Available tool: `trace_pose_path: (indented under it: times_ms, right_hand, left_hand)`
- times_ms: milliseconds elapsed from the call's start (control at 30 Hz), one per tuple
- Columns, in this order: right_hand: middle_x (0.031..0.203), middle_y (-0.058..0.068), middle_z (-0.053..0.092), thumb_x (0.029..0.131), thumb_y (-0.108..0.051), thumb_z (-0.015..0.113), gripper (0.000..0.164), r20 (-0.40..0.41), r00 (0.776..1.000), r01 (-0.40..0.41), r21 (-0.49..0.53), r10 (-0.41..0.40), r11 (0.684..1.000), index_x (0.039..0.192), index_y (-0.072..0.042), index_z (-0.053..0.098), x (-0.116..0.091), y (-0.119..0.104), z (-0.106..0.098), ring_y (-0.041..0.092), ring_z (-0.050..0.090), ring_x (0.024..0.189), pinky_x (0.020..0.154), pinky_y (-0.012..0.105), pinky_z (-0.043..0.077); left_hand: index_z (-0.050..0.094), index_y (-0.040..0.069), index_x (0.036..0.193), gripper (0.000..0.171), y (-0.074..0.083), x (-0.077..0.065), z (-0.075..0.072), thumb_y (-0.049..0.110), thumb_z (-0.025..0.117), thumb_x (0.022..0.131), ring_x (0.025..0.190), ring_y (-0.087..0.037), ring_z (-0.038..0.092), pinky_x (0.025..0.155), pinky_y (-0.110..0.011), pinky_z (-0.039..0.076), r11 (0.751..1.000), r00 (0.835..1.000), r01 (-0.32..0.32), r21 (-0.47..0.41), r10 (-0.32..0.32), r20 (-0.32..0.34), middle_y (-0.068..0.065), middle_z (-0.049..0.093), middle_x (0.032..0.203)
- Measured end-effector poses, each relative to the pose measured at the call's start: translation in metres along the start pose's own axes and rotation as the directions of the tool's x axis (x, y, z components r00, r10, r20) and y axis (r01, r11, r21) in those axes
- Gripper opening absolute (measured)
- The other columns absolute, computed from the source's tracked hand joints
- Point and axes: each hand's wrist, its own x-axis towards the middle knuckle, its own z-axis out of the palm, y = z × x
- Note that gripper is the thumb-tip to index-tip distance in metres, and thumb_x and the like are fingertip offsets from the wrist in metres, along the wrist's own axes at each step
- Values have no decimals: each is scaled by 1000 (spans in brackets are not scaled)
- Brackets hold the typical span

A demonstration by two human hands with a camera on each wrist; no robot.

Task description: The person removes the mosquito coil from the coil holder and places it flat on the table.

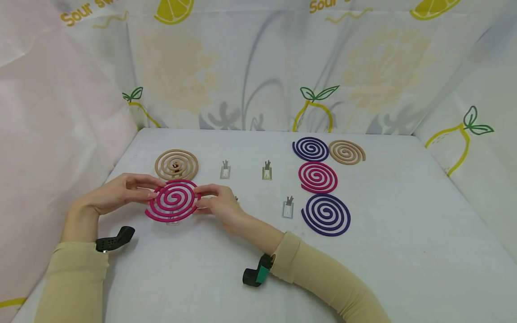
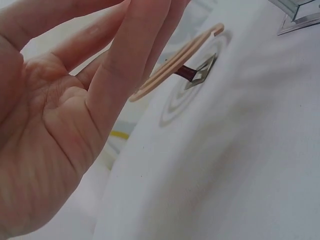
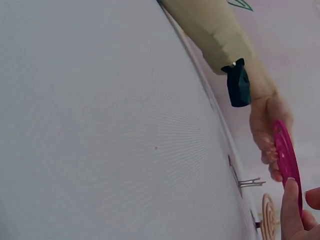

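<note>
Both hands hold a pink mosquito coil (image 1: pixel 174 198) by its opposite edges, raised off the table. In the head view, my left hand (image 1: pixel 119 193) pinches its left rim and my right hand (image 1: pixel 221 206) its right rim. Beneath the coil, mostly hidden, is a small metal coil stand (image 1: pixel 172 223). Just behind, a tan mosquito coil (image 1: pixel 177 165) sits raised on another stand (image 2: pixel 204 72), as the left wrist view shows. The right wrist view has the pink coil (image 3: pixel 286 152) edge-on between the hands.
To the right lie two dark blue coils (image 1: pixel 311 149) (image 1: pixel 326 215), a pink coil (image 1: pixel 317 177) and a tan coil (image 1: pixel 347 152). More metal stands (image 1: pixel 225 170) (image 1: pixel 267 171) (image 1: pixel 287 208) stand mid-table, one partly behind the right hand. Printed cloth walls surround the white table (image 1: pixel 404 251).
</note>
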Motion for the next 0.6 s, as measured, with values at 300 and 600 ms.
trace_pose_path:
  times_ms: [300,600]
  right_hand:
    - [109,10,64,91,8,61,30,-8,1000,22,7,-22,1000,120,5,66,3,-2,-4,15,67,78,83,38,62]
    - [109,11,64,90,9,61,30,-23,999,31,15,-31,999,120,6,66,5,-7,-8,16,67,75,82,37,62]
  left_hand:
    - [61,4,130,31,6,1,3,10,57,99,104,-16,68,87,-30,59,1000,1000,-2,20,2,-23,5,69,119]
    - [58,1,133,34,8,4,5,8,55,101,103,-16,69,88,-27,58,998,998,-56,9,57,-19,4,70,120]
